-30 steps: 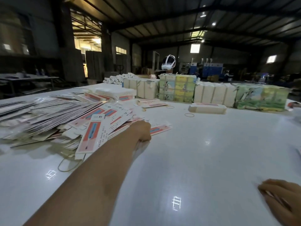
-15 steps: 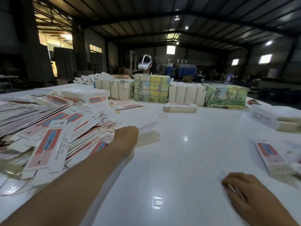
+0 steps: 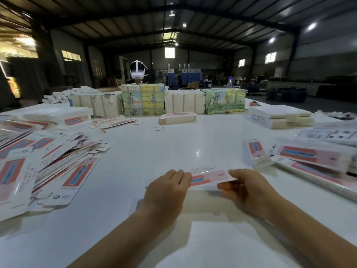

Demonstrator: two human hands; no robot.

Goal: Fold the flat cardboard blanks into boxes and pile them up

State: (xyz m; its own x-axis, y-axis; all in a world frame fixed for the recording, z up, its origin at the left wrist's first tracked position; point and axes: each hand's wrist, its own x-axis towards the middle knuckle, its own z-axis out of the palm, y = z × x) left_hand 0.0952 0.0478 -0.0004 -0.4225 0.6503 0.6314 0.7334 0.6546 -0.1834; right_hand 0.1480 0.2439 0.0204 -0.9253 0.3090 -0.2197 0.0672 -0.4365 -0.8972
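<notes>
got both hands pinching one flat blank, left hand one end, right hand other, loose pile off left.

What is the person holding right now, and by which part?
One flat cardboard blank, held just above the white table. The left hand grips its left end and the right hand pinches its right end.
</notes>
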